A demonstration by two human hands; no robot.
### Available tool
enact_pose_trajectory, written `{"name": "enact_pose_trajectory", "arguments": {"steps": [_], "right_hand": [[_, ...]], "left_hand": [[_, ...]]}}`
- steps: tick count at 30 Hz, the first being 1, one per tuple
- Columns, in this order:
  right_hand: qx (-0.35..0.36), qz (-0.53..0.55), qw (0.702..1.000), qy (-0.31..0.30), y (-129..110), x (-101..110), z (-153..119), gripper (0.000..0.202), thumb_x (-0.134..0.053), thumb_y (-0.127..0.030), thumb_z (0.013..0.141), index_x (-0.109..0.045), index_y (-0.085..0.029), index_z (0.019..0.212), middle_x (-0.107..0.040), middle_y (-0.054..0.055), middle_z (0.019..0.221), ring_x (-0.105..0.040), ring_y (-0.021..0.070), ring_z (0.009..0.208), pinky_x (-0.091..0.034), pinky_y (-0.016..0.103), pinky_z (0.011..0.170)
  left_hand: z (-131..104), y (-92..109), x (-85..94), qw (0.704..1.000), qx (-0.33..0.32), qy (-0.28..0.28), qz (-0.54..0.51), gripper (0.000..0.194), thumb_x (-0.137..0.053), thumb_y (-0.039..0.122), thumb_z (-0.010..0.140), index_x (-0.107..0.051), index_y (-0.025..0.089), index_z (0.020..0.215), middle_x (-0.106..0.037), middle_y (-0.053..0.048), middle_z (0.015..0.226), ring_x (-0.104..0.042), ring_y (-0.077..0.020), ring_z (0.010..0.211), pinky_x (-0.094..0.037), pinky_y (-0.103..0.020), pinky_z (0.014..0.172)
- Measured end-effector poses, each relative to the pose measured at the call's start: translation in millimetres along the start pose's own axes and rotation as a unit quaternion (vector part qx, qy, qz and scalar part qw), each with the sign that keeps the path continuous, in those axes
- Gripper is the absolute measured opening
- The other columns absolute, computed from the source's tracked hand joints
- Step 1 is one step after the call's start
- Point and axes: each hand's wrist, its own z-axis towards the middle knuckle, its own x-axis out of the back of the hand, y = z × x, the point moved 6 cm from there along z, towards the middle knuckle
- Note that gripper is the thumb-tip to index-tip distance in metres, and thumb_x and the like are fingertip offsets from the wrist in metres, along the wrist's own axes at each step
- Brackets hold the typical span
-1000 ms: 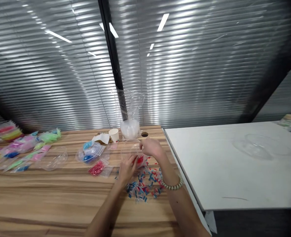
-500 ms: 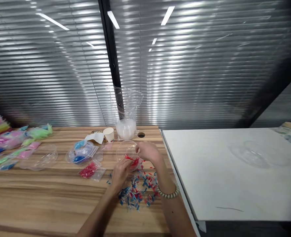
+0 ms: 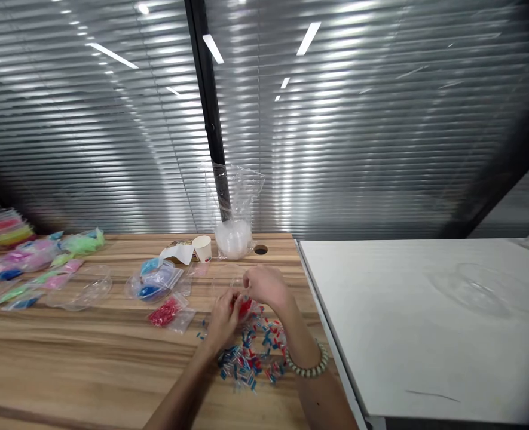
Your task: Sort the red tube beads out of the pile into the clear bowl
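Both my hands meet over a clear plastic bowl (image 3: 220, 272) on the wooden table. My left hand (image 3: 223, 318) is on its near left side, thumb and fingers pinched together; what they hold is too small to make out. Close beside it, my right hand (image 3: 266, 285) is bent down from the right with curled fingers, their tips largely hidden. Small red pieces (image 3: 245, 307) show in the bowl between the hands. Nearer me, under and between my forearms, lies a loose spread of short red and blue pieces (image 3: 248, 352).
To the left lie a bag of red pieces (image 3: 165, 312), a clear dish with blue packets (image 3: 154, 283), a clear tray (image 3: 82, 289) and several coloured bags (image 3: 35, 255). A paper cup (image 3: 202, 248) and stacked white bowls (image 3: 234, 239) stand behind. A white table (image 3: 394, 334) adjoins at right.
My left hand's fingers have drawn in and up toward my right hand, covering more of the red pieces. My right hand has shifted slightly, and the view has tilted a little.
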Motion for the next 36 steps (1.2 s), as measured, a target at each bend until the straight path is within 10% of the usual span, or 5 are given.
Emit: {"name": "enact_pose_trajectory", "arguments": {"steps": [13,20,27,36], "right_hand": [[-0.051,-0.005,0.998,0.04,-10,3,-44,0.022,-0.05,-0.017,0.083,-0.07,-0.015,0.091,-0.071,0.015,0.091,-0.068,0.0246,0.087,-0.048,0.027,0.068],[-0.102,0.018,0.992,0.068,21,-25,-115,0.024,-0.046,-0.018,0.084,-0.068,-0.02,0.095,-0.071,0.011,0.085,-0.067,0.0227,0.084,-0.047,0.027,0.069],[-0.064,0.206,0.944,0.249,38,-80,-211,0.03,-0.039,-0.013,0.086,-0.067,-0.022,0.09,-0.07,0.006,0.084,-0.064,0.0177,0.08,-0.048,0.028,0.074],[-0.082,0.309,0.882,0.346,37,-110,-237,0.029,-0.037,-0.019,0.087,-0.065,-0.022,0.078,-0.068,0.005,0.07,-0.064,0.0183,0.067,-0.05,0.029,0.065]], "left_hand": [[-6,22,5.0,0.995,-0.094,-0.01,-0.009,0.024,-0.04,0.028,0.09,-0.053,0.02,0.071,-0.062,-0.003,0.071,-0.055,-0.0172,0.072,-0.045,-0.03,0.069],[-16,58,-10.5,0.956,-0.27,-0.116,0.007,0.03,-0.035,0.017,0.092,-0.063,0.02,0.082,-0.067,-0.005,0.076,-0.06,-0.016,0.073,-0.048,-0.034,0.075],[-60,136,-9.2,0.887,-0.337,-0.314,0.008,0.026,-0.042,0.018,0.093,-0.067,0.026,0.091,-0.071,-0.003,0.092,-0.063,-0.0177,0.09,-0.046,-0.033,0.087],[-112,149,-0.8,0.919,-0.236,-0.314,0.032,0.019,-0.052,0.013,0.087,-0.065,0.024,0.097,-0.071,-0.003,0.093,-0.065,-0.0187,0.087,-0.047,-0.03,0.079]]}}
